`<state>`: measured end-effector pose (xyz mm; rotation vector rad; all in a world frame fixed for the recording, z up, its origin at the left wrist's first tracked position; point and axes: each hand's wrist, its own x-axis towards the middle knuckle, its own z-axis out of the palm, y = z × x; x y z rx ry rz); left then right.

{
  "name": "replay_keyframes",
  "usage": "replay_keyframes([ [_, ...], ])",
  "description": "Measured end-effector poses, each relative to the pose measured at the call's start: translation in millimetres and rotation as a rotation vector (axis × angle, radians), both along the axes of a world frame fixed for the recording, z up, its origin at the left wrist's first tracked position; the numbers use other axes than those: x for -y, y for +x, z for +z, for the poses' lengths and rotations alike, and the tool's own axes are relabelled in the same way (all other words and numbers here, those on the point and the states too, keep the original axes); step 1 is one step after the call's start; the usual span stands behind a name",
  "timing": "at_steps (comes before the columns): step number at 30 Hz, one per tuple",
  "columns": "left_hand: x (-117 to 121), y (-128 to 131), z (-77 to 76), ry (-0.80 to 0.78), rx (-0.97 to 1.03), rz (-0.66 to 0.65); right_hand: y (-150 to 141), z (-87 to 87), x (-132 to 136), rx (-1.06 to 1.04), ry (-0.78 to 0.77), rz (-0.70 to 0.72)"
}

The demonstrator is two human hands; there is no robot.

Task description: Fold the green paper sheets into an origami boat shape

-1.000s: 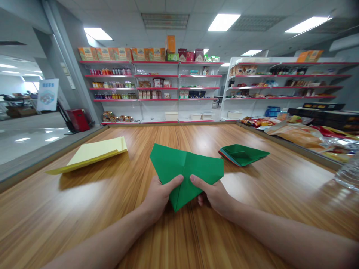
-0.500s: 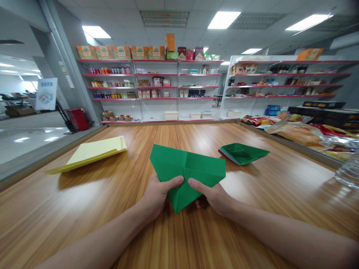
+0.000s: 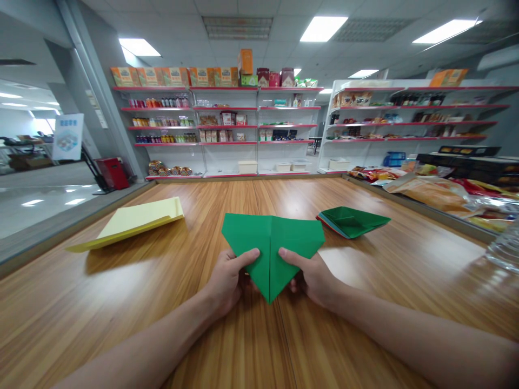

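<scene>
Between my hands, above the wooden table [image 3: 194, 335], is a folded sheet of green paper [image 3: 269, 235]. It has a vertical crease down its middle, a wide upper edge and a point aimed toward me. My left hand [image 3: 229, 278] grips its left side, thumb on the front face and the fingers mostly hidden behind. On the right side my right hand [image 3: 316, 275] pinches it the same way. Farther off to the right lies a folded green paper piece [image 3: 357, 222], with red and blue layers showing at its left end. To the left rests a stack of yellow paper [image 3: 140, 219], its near edge bent.
Packaged goods [image 3: 438, 194] and black boxes [image 3: 466, 167] line the right side beyond the table's raised edge. A clear plastic object [image 3: 505, 251] stands at the far right. Behind the table, shelves [image 3: 227, 143] hold bottles and boxes.
The green paper has turned slightly, so its crease now runs upright and its lower point sits farther right. My thumbs have moved apart, away from the crease. The other papers stay put.
</scene>
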<state>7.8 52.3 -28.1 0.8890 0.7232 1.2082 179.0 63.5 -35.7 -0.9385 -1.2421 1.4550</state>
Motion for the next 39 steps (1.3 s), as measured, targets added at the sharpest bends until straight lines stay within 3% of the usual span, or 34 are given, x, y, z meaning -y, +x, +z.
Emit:
replay_keyframes([
  [3, -2, 0, -3.0, 0.025, -0.069, -0.021, 1, 0.0, -2, -0.054, -0.012, 0.015],
  [8, 1, 0, -5.3, 0.133, -0.119, -0.05, 0, 2.9, 2, -0.043, 0.156, 0.139],
  [16, 8, -2, 0.0, 0.255, -0.167, -0.123, 1, 4.9, 3, -0.024, 0.254, 0.186],
  [23, 6, -4, -3.5, 0.144, -0.076, -0.207, 1, 5.8, 4, -0.046, 0.19, 0.225],
  [32, 6, -3, -1.9, 0.152, -0.085, -0.197, 2, 3.1, 3, 0.01, 0.216, 0.184],
  [39, 5, -5, -3.4, 0.122, -0.144, -0.247, 0, 5.3, 6, 0.026, 0.079, 0.19],
])
